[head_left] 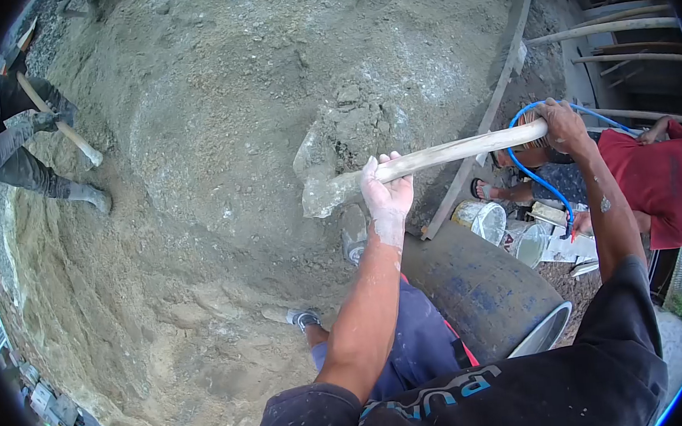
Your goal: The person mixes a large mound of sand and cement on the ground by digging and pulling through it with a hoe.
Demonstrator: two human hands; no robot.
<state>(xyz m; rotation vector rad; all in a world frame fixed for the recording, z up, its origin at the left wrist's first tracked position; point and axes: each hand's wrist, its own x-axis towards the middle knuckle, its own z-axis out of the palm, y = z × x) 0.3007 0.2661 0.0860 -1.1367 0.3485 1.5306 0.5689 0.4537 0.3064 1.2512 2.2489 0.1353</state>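
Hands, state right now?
Left hand: holding the wooden handle near the blade.
Right hand: closed around the handle's other end.

I wear a black short-sleeved shirt [527, 395] with chest lettering [454, 391] in grey and bright blue. Left of that lettering, my left sleeve [302, 418] is flecked with small pale specks; to its right hangs my plain dark right sleeve [626, 302]. Just beyond the lettering show my blue shorts [412, 328], with a red strip [465, 346] beside them. Farther beyond it, pale dried dust coats my left grip [388, 197] and wrist, and mud cakes one shoe [353, 232].
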